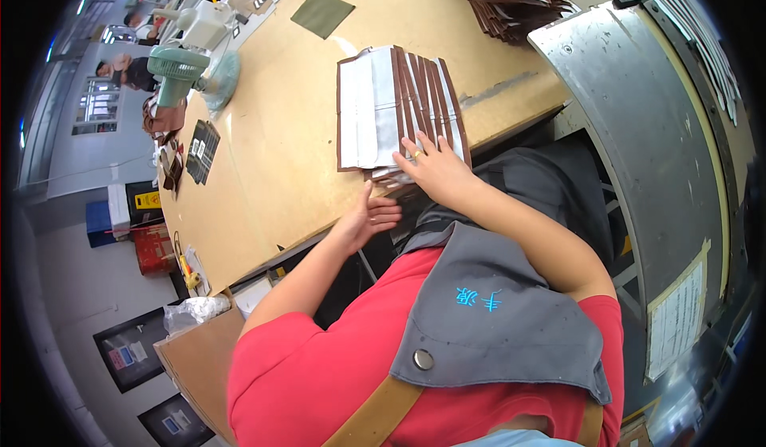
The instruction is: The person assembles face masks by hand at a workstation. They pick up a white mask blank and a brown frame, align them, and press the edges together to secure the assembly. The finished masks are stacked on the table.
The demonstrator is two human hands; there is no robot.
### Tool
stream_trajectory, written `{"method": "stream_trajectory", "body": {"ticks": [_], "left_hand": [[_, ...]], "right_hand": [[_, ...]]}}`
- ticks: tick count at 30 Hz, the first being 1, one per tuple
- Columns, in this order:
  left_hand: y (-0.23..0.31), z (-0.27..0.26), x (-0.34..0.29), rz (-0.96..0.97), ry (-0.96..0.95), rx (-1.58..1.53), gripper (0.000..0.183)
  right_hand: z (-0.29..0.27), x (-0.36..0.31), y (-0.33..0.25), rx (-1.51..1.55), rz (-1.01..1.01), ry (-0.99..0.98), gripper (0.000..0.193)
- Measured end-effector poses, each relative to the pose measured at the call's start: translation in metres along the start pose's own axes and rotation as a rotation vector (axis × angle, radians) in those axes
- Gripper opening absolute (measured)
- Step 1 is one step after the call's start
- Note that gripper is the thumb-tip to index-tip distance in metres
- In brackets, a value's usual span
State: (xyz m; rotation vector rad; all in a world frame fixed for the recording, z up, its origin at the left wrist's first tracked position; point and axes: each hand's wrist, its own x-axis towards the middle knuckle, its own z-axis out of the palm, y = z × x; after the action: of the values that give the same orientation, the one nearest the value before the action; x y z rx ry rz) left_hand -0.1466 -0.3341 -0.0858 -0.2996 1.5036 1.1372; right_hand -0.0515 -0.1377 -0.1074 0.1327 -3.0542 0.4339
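Observation:
A fanned stack of brown-edged pieces with silvery faces lies at the table's near edge, its layers overlapping toward the right. My right hand rests on the near right part of this stack, fingers spread, a ring on one of them. Just off the stack's near left corner is my left hand, palm turned inward with its fingers stretched out and nothing in them. Whether its thumb touches the lowest layers, I cannot tell.
A dark olive square piece lies farther back on the wooden table. More brown pieces are piled at the far right. A green fan stands at the left edge. A grey metal machine panel rises close on my right.

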Motion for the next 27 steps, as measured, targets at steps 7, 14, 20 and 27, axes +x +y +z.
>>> {"method": "stream_trajectory", "body": {"ticks": [7,14,20,27], "left_hand": [[0.031,0.059,-0.014,0.277,0.113,-0.477,0.064],[0.103,0.056,-0.065,1.254,0.261,0.091,0.047],[0.201,0.128,-0.140,2.652,0.961,0.752,0.032],[0.284,0.320,-0.003,1.129,-0.606,0.767,0.038]], "right_hand": [[-0.033,-0.024,-0.022,0.390,0.084,0.096,0.059],[-0.132,-0.069,0.009,0.663,-0.029,0.587,0.044],[-0.230,-0.187,0.062,0.520,0.311,1.595,0.027],[-0.226,-0.299,0.043,0.179,0.825,1.884,0.021]]}}
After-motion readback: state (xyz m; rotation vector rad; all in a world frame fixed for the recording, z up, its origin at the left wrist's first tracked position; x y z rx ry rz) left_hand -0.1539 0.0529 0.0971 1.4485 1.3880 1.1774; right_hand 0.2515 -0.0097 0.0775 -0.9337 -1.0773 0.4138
